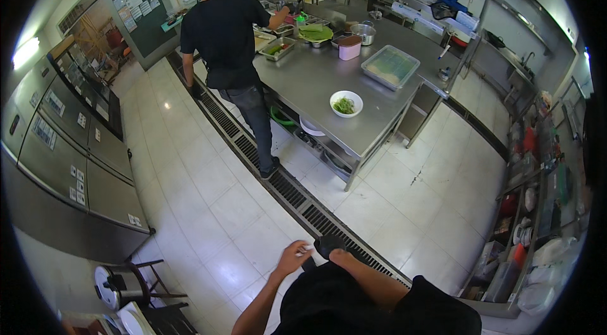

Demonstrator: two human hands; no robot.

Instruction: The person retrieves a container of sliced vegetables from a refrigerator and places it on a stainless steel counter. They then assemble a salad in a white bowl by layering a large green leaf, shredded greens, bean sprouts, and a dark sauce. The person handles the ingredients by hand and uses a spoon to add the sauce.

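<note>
The left hand's [294, 258] grip is loosely bent; whether it pinches anything, I cannot tell. Just beside it, near six o'clock in view, a dull black glove [327, 245] covers the right hand [332, 250], hiding its grip's state. At twelve o'clock, a white bowl [356, 101] of greens [343, 106] sits on the bench [294, 75].

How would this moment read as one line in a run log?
left hand: bare, grip unclear | right hand: black-covered, close to left | metal table: white bowl holding greens | co-worker: standing alongside table
</note>
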